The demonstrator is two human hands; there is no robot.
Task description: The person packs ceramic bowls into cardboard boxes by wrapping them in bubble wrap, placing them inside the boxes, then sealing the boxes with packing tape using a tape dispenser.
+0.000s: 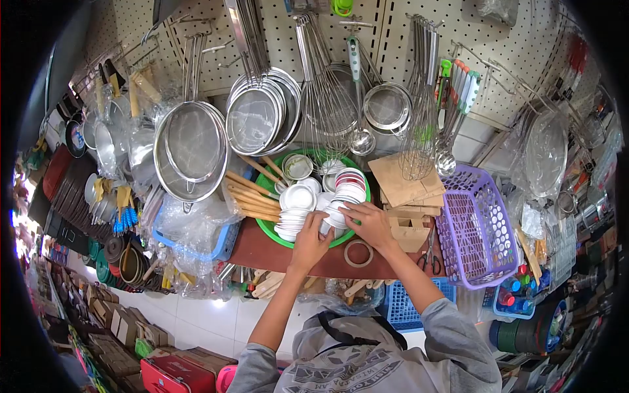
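Note:
A green basin (261, 226) holds several stacks of small white dishes (299, 198), some with a pink-red rim (349, 174). My left hand (312, 242) is at the basin's front, its fingers curled against a small white dish (335, 218) between the two hands. From the right, my right hand (371, 224) has thumb and fingers closed on the edge of that same dish group. How many dishes are gripped is hidden by the fingers. White bowls (298, 166) sit at the basin's back.
Wooden-handled tools (251, 194) lean at the basin's left. On the right are brown cardboard pieces (406, 183), a purple basket (466, 226) and scissors (429, 261). A brown ring (358, 253) lies on the red surface. Strainers (191, 150) and whisks (327, 98) hang above.

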